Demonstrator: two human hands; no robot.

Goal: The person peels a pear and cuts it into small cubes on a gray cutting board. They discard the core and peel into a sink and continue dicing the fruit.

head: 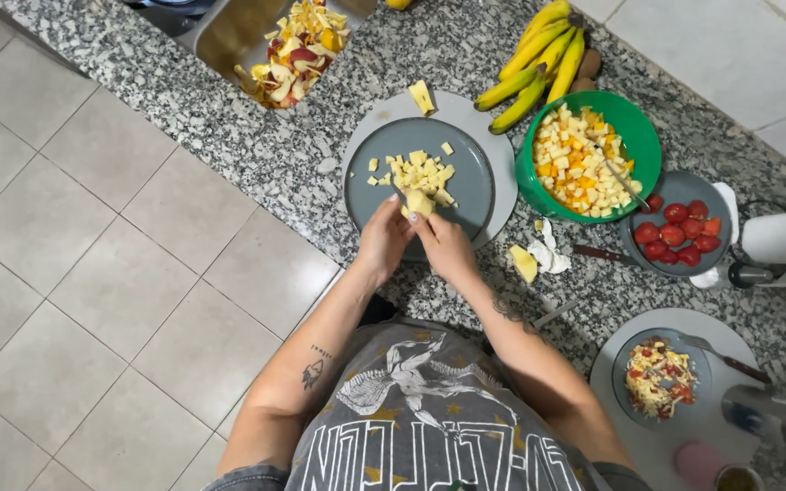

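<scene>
A small yellow fruit piece (pixel 419 202) sits between the two hands, just over the near edge of the grey plate (pixel 475 182). The left hand (pixel 384 238) and the right hand (pixel 446 245) are close together, and both have their fingers closed around the fruit piece. I cannot tell if a knife is in either hand. On the grey plate, just past the hands, lies a little heap of cut fruit cubes (pixel 422 171). The grey plate rests on a round pale board (pixel 502 164), near the front edge of the speckled stone worktop (pixel 275 155). One more yellow slice (pixel 421 96) lies at the far rim of the board. To the right stands a green bowl (pixel 639 136) full of chopped yellow and orange fruit, with a spoon in it. Behind the bowl, near the back of the worktop, lies a bunch of bananas (pixel 539 59). Further right is a small grey bowl of red strawberries (pixel 680 232). A bit of peel (pixel 524 264) and some crumpled paper (pixel 548 255) lie near the front edge, by the right wrist. At the far left corner, a sink (pixel 229 32) holds a pile of fruit peels (pixel 297 55). At the near right corner sits a dish of mixed food (pixel 659 377).
</scene>
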